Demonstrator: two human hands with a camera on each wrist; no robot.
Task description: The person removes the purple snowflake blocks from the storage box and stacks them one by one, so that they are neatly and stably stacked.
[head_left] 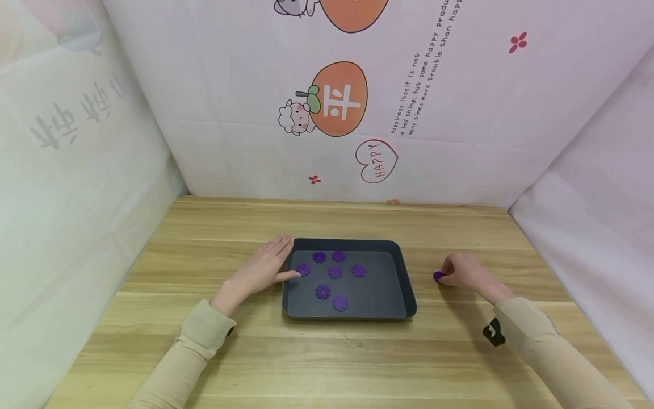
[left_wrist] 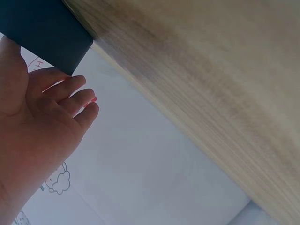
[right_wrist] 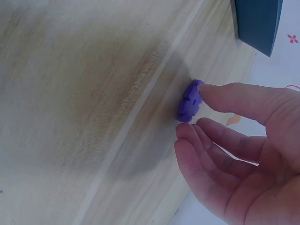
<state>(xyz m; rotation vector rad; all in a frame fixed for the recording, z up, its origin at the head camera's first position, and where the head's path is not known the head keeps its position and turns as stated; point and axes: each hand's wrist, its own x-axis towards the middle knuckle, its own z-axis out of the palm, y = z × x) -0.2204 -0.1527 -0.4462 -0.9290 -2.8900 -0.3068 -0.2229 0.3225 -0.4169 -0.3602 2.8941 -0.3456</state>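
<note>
Rising on the far left is a white cloth wall (head_left: 66, 187) with pale gray marks. Next comes a tan sleeve (head_left: 171, 363), and then the left hand (head_left: 258, 270). Its fingers are straight and side by side at the left edge of a dark gray tray (head_left: 380, 292). Its thumb sticks out over the edge, close to a purple piece; I can't tell if they touch. Seven round purple pieces (head_left: 335, 272) lie flat in the tray, mostly on its left side. To the right of the tray, well apart from it, the right hand (head_left: 467, 271) pinches one more notched purple piece (right_wrist: 190, 102) between thumb and fingers. This piece is tipped up by the wooden table (head_left: 230, 363). Last is the other tan sleeve (head_left: 552, 352), with a black thing (head_left: 494, 333) beside it.
</note>
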